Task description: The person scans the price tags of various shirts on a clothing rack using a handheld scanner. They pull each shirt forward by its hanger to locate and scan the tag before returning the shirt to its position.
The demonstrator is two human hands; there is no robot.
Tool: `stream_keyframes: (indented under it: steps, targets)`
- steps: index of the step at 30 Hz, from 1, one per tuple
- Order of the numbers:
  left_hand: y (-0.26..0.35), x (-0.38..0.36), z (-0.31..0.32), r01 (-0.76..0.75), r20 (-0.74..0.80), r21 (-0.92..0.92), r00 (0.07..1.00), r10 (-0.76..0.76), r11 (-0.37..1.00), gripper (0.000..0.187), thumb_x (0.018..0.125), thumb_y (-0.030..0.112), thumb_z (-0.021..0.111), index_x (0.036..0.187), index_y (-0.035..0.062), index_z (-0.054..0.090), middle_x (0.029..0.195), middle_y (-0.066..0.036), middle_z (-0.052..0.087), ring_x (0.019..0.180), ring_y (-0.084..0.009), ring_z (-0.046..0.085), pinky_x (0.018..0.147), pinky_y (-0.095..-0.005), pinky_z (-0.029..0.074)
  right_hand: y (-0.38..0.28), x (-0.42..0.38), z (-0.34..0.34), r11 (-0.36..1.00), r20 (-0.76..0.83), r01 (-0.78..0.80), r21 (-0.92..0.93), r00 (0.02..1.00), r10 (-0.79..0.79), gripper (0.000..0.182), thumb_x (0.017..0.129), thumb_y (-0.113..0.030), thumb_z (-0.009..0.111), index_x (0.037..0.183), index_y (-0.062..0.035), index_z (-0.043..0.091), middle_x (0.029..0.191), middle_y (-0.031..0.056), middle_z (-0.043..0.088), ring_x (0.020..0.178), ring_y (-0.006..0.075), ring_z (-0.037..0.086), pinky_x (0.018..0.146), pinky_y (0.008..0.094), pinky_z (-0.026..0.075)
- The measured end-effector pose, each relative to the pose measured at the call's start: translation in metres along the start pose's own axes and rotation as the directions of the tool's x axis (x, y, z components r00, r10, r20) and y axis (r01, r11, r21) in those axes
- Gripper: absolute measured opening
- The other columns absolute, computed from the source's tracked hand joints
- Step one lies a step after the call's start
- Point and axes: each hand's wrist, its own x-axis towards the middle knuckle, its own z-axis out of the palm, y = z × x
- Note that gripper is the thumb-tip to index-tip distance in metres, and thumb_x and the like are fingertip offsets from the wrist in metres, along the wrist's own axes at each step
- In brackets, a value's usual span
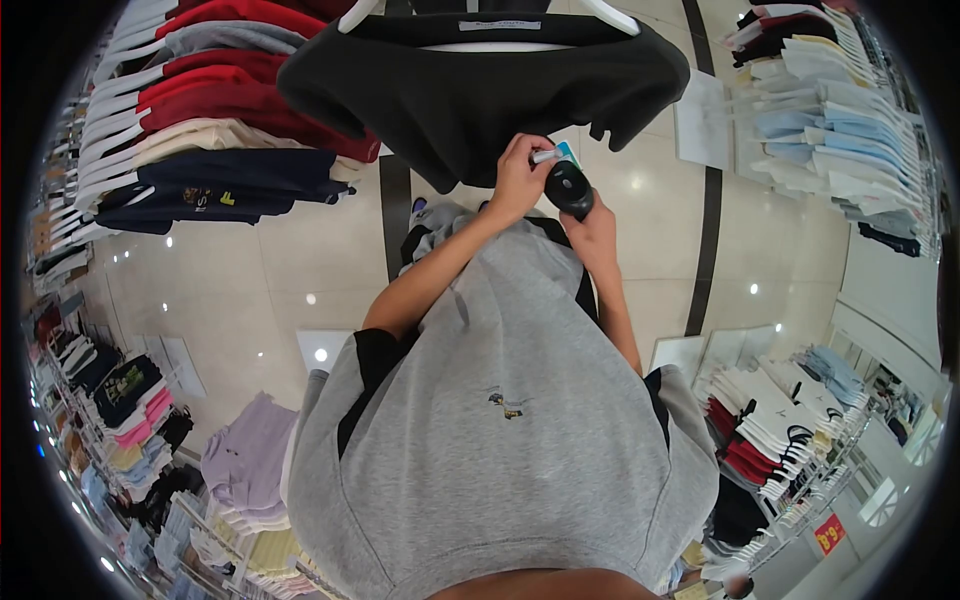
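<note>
My right hand (594, 232) is wrapped round a black handheld scanner (569, 186) with a rounded head. Close against it, my left hand (522, 178) pinches a white and teal hang tag (565, 154), partly hidden behind the scanner and my fingers. Just beyond both hands hangs a black top (480, 90) on a white hanger (608, 14), its neck label facing me. The lower part of the top reaches close to my left fingers.
A rack of red, cream and navy tops (215, 95) stands at the left. Pale blue and white garments (825, 130) hang at the right. Behind me are a lilac top (245, 455), more racked clothes (775, 430) and a red price sign (829, 534). Tiled floor (310, 260) lies between.
</note>
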Motion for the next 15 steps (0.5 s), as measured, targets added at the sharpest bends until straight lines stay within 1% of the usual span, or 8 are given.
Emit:
stream_keyframes:
  steps: [3,6,8,10,11,12,14,15]
  targets:
    - [-0.016,0.001,-0.001,-0.014,-0.049,-0.034,0.999,0.012,0.999,0.019,0.078,-0.003,0.069,0.094,-0.0006,0.060,0.091,-0.011,0.061,0.079,-0.0219,0.063,0.070,-0.0309,0.050,-0.003,-0.001,0.004,0.999,-0.033,0.009,-0.037,0.999,-0.010,0.032,0.072,-0.013,0.064,0.101,0.0000,0.058,0.083,0.0256,0.065,0.081,0.0453,0.063,0.070,0.0477,0.050]
    - [-0.020,0.000,-0.006,-0.002,-0.044,-0.049,0.999,0.000,0.999,0.019,0.081,-0.002,0.070,0.096,-0.0007,0.060,0.088,-0.007,0.061,0.080,-0.0109,0.058,0.071,-0.0257,0.049,-0.001,0.001,0.008,1.000,-0.058,0.002,-0.026,0.998,-0.003,0.032,0.073,-0.014,0.064,0.101,0.0001,0.057,0.084,0.0259,0.065,0.082,0.0460,0.063,0.070,0.0484,0.050]
    - [-0.040,0.001,-0.006,0.025,-0.003,-0.062,1.000,-0.025,0.998,0.022,0.079,-0.004,0.068,0.099,0.0007,0.060,0.092,-0.010,0.061,0.082,-0.0170,0.060,0.074,-0.0289,0.050,0.001,0.002,0.007,1.000,-0.057,0.006,-0.017,0.998,-0.007,0.031,0.073,-0.014,0.063,0.100,0.0002,0.057,0.084,0.0263,0.065,0.083,0.0470,0.062,0.071,0.0496,0.049]
    - [-0.001,0.006,-0.025,-0.303,0.159,0.190,0.948,0.275,0.934,0.026,0.076,-0.002,0.067,0.101,0.0031,0.061,0.098,-0.013,0.059,0.088,-0.0277,0.061,0.077,-0.0343,0.050,0.006,0.001,0.005,0.998,-0.044,0.019,-0.067,0.999,-0.022,0.029,0.074,-0.014,0.063,0.098,-0.0001,0.056,0.086,0.0269,0.064,0.085,0.0477,0.061,0.072,0.0508,0.049]
    - [0.024,0.011,-0.036,-0.441,0.293,0.341,0.889,0.352,0.830,0.030,0.075,0.002,0.067,0.104,0.0054,0.062,0.107,-0.015,0.058,0.097,-0.0347,0.059,0.085,-0.0373,0.049,0.010,0.001,0.006,0.995,-0.029,-0.007,-0.104,1.000,0.004,0.029,0.074,-0.014,0.064,0.098,-0.0007,0.056,0.086,0.0269,0.064,0.085,0.0478,0.061,0.072,0.0510,0.049]
    - [0.055,0.015,-0.046,-0.534,0.351,0.386,0.839,0.415,0.752,0.029,0.080,0.006,0.066,0.108,0.0057,0.062,0.113,-0.014,0.058,0.102,-0.0322,0.060,0.091,-0.0355,0.046,0.006,-0.001,0.004,0.989,-0.003,-0.036,-0.142,0.999,0.036,0.029,0.073,-0.014,0.064,0.099,-0.0013,0.056,0.087,0.0266,0.064,0.085,0.0474,0.061,0.072,0.0511,0.049]
    - [0.110,0.031,-0.062,-0.365,0.298,0.102,0.899,0.322,0.925,0.039,0.084,0.009,0.066,0.122,0.0078,0.056,0.119,-0.015,0.058,0.106,-0.0303,0.061,0.095,-0.0354,0.046,0.001,-0.004,0.004,0.986,0.012,-0.048,-0.160,0.999,0.050,0.031,0.074,-0.013,0.065,0.101,-0.0013,0.057,0.089,0.0258,0.065,0.087,0.0467,0.062,0.073,0.0511,0.049]
    - [0.125,0.043,-0.066,-0.283,0.189,-0.221,0.926,0.326,0.933,0.045,0.087,0.013,0.065,0.129,0.0077,0.050,0.119,-0.016,0.058,0.105,-0.0291,0.061,0.094,-0.0360,0.047,0.001,-0.006,0.006,0.986,0.021,-0.035,-0.165,0.999,0.039,0.031,0.074,-0.013,0.064,0.101,-0.0004,0.057,0.087,0.0266,0.065,0.085,0.0473,0.062,0.073,0.0511,0.049]
